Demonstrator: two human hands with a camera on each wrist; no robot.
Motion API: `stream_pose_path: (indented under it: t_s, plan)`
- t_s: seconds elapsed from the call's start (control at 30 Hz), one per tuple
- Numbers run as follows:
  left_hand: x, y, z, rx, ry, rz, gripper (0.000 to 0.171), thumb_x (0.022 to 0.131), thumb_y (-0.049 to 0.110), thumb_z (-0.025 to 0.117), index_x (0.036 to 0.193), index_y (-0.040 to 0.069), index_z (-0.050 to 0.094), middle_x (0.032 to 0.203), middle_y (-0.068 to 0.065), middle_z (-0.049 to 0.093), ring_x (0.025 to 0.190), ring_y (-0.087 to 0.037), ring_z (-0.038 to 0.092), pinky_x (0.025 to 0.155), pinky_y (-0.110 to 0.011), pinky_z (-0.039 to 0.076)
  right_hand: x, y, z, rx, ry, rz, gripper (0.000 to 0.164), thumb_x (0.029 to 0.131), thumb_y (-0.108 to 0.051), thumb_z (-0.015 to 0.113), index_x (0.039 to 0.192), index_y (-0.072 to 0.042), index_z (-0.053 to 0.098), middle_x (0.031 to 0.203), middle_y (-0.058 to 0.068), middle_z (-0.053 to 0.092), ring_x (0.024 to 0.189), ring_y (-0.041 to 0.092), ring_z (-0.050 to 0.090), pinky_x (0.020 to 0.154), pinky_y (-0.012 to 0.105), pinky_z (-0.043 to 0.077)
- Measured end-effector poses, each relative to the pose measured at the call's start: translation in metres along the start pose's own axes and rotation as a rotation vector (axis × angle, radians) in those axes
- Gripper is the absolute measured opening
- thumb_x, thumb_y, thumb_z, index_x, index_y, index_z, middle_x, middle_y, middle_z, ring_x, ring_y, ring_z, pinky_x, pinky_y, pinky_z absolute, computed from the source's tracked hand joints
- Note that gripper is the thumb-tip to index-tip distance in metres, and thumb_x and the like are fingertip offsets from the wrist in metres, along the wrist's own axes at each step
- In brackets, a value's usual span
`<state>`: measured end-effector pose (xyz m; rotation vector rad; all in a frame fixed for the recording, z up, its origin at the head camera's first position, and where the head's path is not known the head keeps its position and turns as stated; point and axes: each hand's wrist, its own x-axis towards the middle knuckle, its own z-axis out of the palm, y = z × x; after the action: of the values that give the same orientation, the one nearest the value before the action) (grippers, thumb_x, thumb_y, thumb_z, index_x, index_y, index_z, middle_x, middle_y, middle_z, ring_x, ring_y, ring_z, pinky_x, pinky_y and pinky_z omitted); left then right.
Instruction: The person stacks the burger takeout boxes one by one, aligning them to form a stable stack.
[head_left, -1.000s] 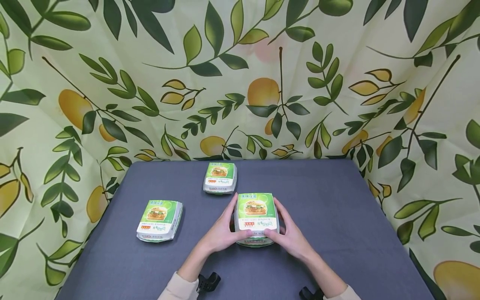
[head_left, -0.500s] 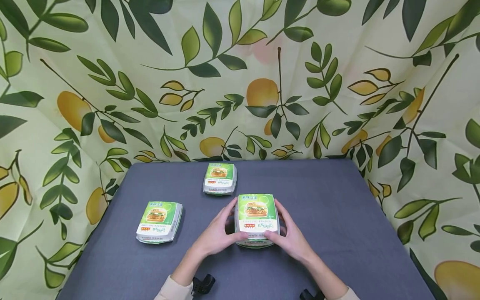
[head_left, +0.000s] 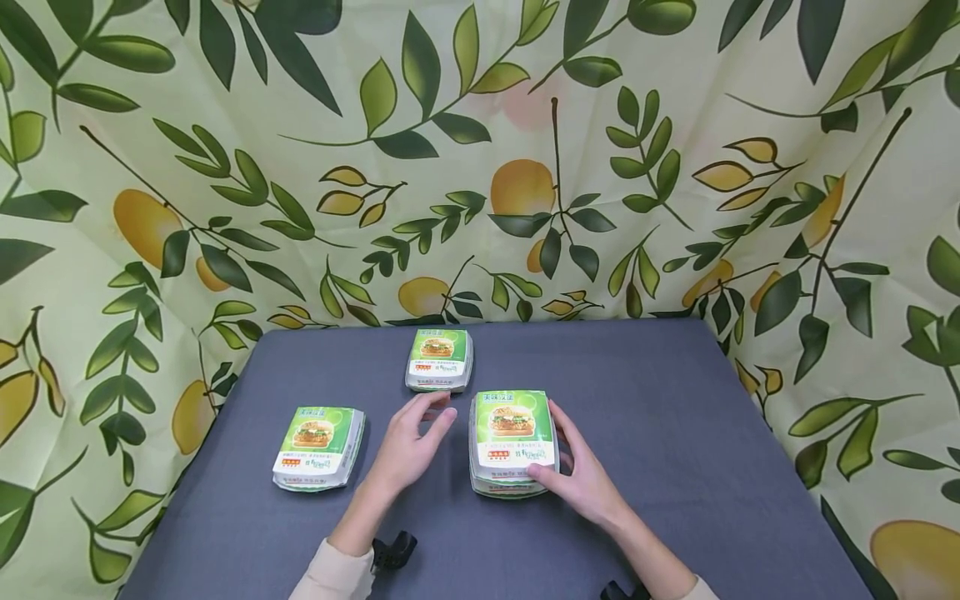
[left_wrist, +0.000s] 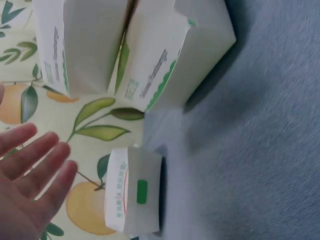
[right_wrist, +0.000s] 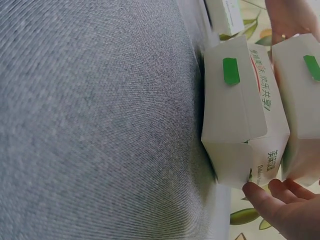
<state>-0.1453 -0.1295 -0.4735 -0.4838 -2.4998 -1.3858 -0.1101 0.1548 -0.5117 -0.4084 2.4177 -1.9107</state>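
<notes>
Right hand on a stacked pair of boxes, left hand free

Nearest are the cuffs of two pale sleeves (head_left: 337, 568), with a dark wrist device (head_left: 393, 552) at the left wrist.

The left hand (head_left: 411, 442) is empty, its fingers extended and slightly spread in the left wrist view. The right hand (head_left: 581, 477) holds the near right corner of the upper box (head_left: 512, 425), thumb on its near face and the other fingers along its right side; in the right wrist view some fingertips also reach the lower box (right_wrist: 227, 107). How hard it presses cannot be told.

That pair stands between the hands, one box squarely on the other, clear of the left fingers. Left of the left hand, well apart from the stack, lies the left box (head_left: 315, 450), printed face up. Just beyond the left fingertips lies the far box (head_left: 440, 362); the left wrist view shows no contact.

Past the dark table cloth (head_left: 637, 392) hangs a leaf-and-fruit fabric (head_left: 450, 208).

The step in hand seems to be steadying the stack one-handed. The next move appears to call for a light right hand that keeps the edges aligned; handling either loose box would need a firm two-sided hold.
</notes>
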Motion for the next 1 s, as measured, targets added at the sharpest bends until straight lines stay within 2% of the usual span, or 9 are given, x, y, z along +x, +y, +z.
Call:
stream_pose_path:
  t_s: [0.17, 0.33, 0.4, 0.47, 0.57, 0.73, 1.0]
  plan:
    - [0.012, -0.007, -0.003, 0.083, 0.109, 0.085, 0.029, 0.097, 0.020, 0.071, 0.121, 0.004, 0.069, 0.115, -0.011, 0.070, 0.104, -0.025, 0.066, 0.090, -0.045, 0.054, -0.001, 0.000, 0.000, -0.002, 0.002, -0.004, 0.094, 0.088, -0.021, 0.079, 0.163, -0.016, 0.023, 0.150, 0.007, 0.044, 0.129, 0.020, 0.044, 0.104, 0.036, 0.045]
    - [0.028, -0.019, -0.003, 0.236, 0.207, 0.204, 0.032, 0.093, 0.020, 0.076, 0.118, 0.001, 0.070, 0.110, -0.012, 0.070, 0.101, -0.030, 0.064, 0.086, -0.048, 0.052, 0.000, 0.001, -0.001, -0.003, 0.004, -0.016, 0.093, 0.088, -0.021, 0.079, 0.163, -0.016, 0.023, 0.149, 0.008, 0.045, 0.129, 0.024, 0.044, 0.104, 0.040, 0.045]
    - [0.033, -0.024, -0.002, 0.265, 0.232, 0.215, 0.034, 0.092, 0.020, 0.077, 0.119, 0.001, 0.069, 0.111, -0.013, 0.070, 0.103, -0.031, 0.064, 0.087, -0.049, 0.052, 0.000, 0.001, -0.001, -0.001, 0.000, -0.017, 0.093, 0.088, -0.021, 0.079, 0.163, -0.016, 0.022, 0.150, 0.008, 0.044, 0.130, 0.025, 0.043, 0.104, 0.039, 0.045]
    - [0.038, -0.029, -0.001, 0.277, 0.240, 0.187, 0.039, 0.091, 0.021, 0.078, 0.123, 0.000, 0.067, 0.115, -0.015, 0.069, 0.107, -0.033, 0.062, 0.090, -0.050, 0.051, 0.001, 0.000, -0.001, 0.000, -0.001, -0.015, 0.093, 0.088, -0.021, 0.079, 0.163, -0.017, 0.022, 0.151, 0.008, 0.043, 0.130, 0.025, 0.043, 0.104, 0.039, 0.045]
    - [0.044, -0.038, 0.002, 0.289, 0.231, 0.104, 0.050, 0.091, 0.025, 0.078, 0.131, 0.000, 0.062, 0.124, -0.017, 0.064, 0.117, -0.035, 0.057, 0.099, -0.051, 0.046, 0.001, -0.001, -0.001, -0.003, -0.002, -0.008, 0.093, 0.089, -0.021, 0.079, 0.163, -0.017, 0.022, 0.153, 0.009, 0.042, 0.131, 0.023, 0.043, 0.104, 0.042, 0.045]
    - [0.052, -0.053, 0.004, 0.287, 0.207, -0.006, 0.065, 0.090, 0.032, 0.078, 0.141, 0.000, 0.053, 0.141, -0.022, 0.050, 0.132, -0.040, 0.044, 0.110, -0.053, 0.035, 0.002, -0.001, -0.001, -0.010, -0.011, -0.004, 0.094, 0.089, -0.022, 0.079, 0.163, -0.017, 0.021, 0.156, 0.010, 0.039, 0.133, 0.026, 0.042, 0.106, 0.045, 0.043]
    - [0.062, -0.069, 0.006, 0.204, 0.102, -0.202, 0.092, 0.085, 0.039, 0.081, 0.157, 0.005, 0.034, 0.161, -0.024, 0.025, 0.147, -0.044, 0.024, 0.116, -0.059, 0.026, 0.001, -0.001, 0.000, 0.007, -0.018, -0.009, 0.093, 0.089, -0.022, 0.078, 0.163, -0.018, 0.021, 0.157, 0.009, 0.037, 0.133, 0.026, 0.041, 0.105, 0.037, 0.044]
